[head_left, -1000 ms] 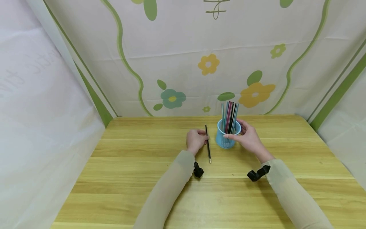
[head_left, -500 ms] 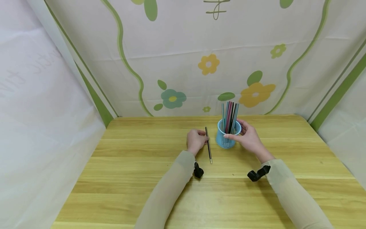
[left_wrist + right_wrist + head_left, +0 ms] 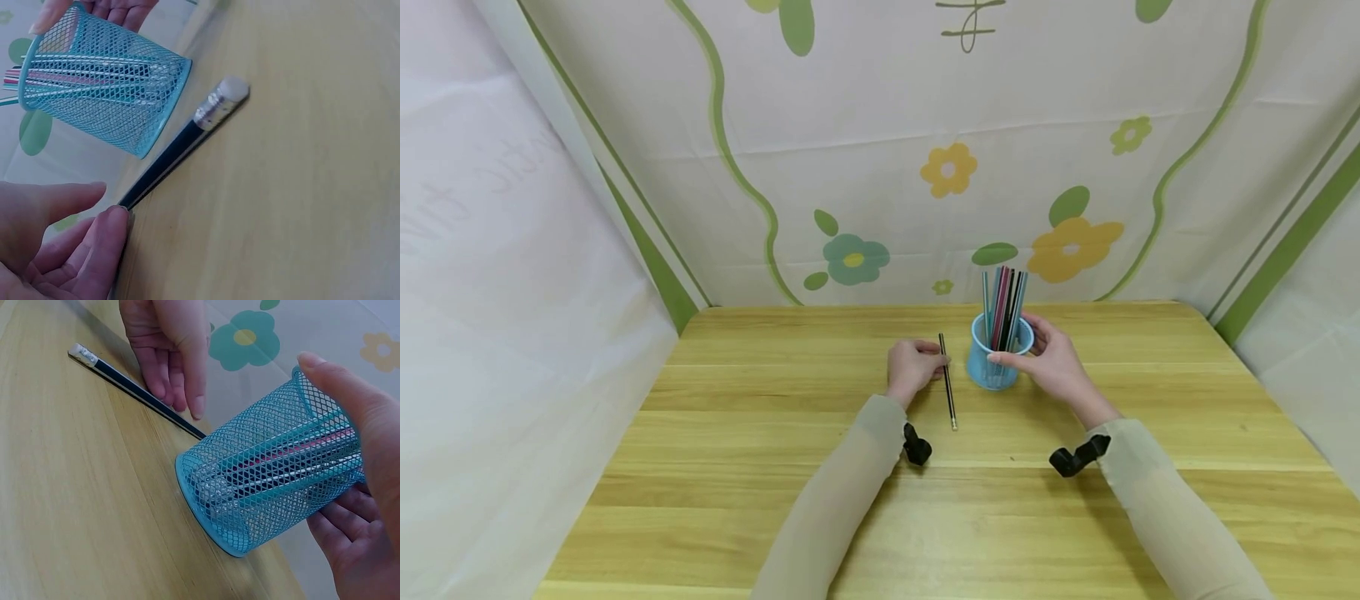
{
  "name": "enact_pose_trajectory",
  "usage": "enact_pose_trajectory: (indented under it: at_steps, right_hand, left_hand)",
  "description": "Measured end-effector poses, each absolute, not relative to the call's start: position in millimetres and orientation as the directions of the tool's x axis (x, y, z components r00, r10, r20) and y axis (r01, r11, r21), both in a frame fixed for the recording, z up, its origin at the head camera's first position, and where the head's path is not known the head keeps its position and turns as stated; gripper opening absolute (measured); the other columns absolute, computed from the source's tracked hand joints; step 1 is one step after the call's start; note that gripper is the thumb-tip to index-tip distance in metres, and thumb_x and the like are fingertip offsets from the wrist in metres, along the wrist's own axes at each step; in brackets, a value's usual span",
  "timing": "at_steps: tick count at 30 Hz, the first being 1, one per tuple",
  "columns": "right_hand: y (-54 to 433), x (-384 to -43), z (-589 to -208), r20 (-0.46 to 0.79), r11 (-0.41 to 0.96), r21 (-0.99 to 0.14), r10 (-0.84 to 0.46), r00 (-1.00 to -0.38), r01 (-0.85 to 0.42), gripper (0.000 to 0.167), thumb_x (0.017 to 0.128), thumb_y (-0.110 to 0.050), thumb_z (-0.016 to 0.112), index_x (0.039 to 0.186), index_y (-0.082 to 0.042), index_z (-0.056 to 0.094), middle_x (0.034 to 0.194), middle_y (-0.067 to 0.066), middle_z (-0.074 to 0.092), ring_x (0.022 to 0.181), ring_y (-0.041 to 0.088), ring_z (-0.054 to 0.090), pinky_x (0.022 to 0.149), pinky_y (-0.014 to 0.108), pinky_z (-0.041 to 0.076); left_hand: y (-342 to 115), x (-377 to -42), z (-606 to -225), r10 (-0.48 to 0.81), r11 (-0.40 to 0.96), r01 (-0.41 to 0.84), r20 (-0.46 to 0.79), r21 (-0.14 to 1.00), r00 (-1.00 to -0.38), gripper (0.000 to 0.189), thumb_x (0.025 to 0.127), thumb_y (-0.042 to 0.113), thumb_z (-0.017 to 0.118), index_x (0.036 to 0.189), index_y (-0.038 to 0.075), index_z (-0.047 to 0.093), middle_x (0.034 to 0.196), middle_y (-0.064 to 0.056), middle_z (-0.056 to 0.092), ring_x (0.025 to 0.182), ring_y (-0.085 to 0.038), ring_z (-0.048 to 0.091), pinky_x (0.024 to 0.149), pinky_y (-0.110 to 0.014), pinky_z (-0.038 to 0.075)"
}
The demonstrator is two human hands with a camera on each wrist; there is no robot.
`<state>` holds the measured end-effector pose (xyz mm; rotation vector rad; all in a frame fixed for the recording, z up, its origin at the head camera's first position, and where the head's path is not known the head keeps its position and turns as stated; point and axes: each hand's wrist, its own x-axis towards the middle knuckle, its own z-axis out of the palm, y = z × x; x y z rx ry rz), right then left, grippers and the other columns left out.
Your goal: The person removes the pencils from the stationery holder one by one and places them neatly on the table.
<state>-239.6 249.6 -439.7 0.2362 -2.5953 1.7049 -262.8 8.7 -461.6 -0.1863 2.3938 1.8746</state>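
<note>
A black pencil with a silver ferrule and white eraser lies on the wooden table, its eraser end toward me. My left hand is beside it. In the left wrist view the fingertips touch the pencil's side, while the thumb stands apart from it. To the right, a light blue mesh pencil cup stands upright, holding several pencils in blue, pink and black. My right hand grips the cup from its right side, thumb at the near rim and fingers round the back, partly hidden by the mesh.
The wooden table ends at a white cloth wall printed with flowers, just behind the cup. More white cloth hangs along the left side. Black wrist mounts sit at both sleeves.
The pencil has shifted slightly toward me, mostly at its far end. My left hand has edged a little to the left. The right hand and the cup stay in place.
</note>
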Motion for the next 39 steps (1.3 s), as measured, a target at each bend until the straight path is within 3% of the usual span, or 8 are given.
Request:
enact_pose_trajectory:
  at_steps: [8,14,20,25,34,39]
  right_hand:
    - [248,-238,-438,0.121,0.377,-0.913,-0.115,-0.986,-0.156,0.095,0.085,-0.027,0.087,0.157,-0.001,0.031,0.149,0.022,0.046,0.136,0.036,0.047,0.114,0.048,0.037]
    - [247,-237,-437,0.129,0.369,-0.915,-0.115,-0.985,-0.163,0.095,0.085,-0.026,0.087,0.157,-0.001,0.031,0.149,0.022,0.047,0.135,0.035,0.048,0.113,0.048,0.038]
    - [248,-237,-437,0.132,0.372,-0.913,-0.117,-0.984,-0.166,0.095,0.084,-0.027,0.087,0.156,0.000,0.031,0.149,0.022,0.047,0.135,0.036,0.048,0.113,0.048,0.038]
    - [248,-237,-439,0.130,0.371,-0.914,-0.114,-0.985,-0.164,0.093,0.084,-0.026,0.088,0.155,0.000,0.033,0.148,0.022,0.048,0.135,0.036,0.048,0.113,0.049,0.038]
    - [248,-237,-441,0.139,0.366,-0.915,-0.110,-0.984,-0.170,0.092,0.083,-0.026,0.088,0.154,-0.001,0.035,0.146,0.021,0.050,0.132,0.035,0.051,0.111,0.046,0.041]
    - [248,-238,-442,0.147,0.361,-0.916,-0.103,-0.984,-0.174,0.090,0.083,-0.025,0.089,0.153,-0.001,0.037,0.145,0.019,0.052,0.132,0.034,0.052,0.110,0.039,0.043]
  left_hand:
    - [-1,-268,-446,0.005,0.136,-0.086,-0.087,0.987,-0.996,0.026,0.088,0.016,0.083,0.109,0.002,0.078,0.085,-0.003,0.075,0.085,-0.035,0.074,0.078,-0.043,0.062]
    - [0,-272,-427,0.070,0.050,-0.014,-0.017,0.999,-0.997,0.029,0.090,0.017,0.082,0.115,0.002,0.076,0.091,-0.004,0.075,0.096,-0.039,0.071,0.083,-0.041,0.061]
    - [3,-275,-415,0.123,0.086,0.058,0.047,0.995,-0.991,0.033,0.089,0.024,0.083,0.117,0.008,0.076,0.098,0.003,0.075,0.095,-0.025,0.072,0.090,-0.045,0.058]
    - [6,-277,-412,0.152,0.099,0.086,0.071,0.991,-0.986,0.037,0.089,0.025,0.083,0.121,0.006,0.075,0.101,0.005,0.075,0.095,-0.016,0.071,0.093,-0.050,0.056]
    - [13,-278,-408,0.158,0.126,0.100,0.080,0.987,-0.984,0.036,0.089,0.026,0.083,0.120,0.008,0.075,0.105,0.008,0.073,0.097,-0.009,0.068,0.087,-0.031,0.058]
    - [17,-279,-408,0.163,0.136,0.121,0.098,0.983,-0.982,0.036,0.090,0.024,0.082,0.121,0.007,0.074,0.102,0.008,0.074,0.097,-0.010,0.068,0.087,-0.030,0.057]
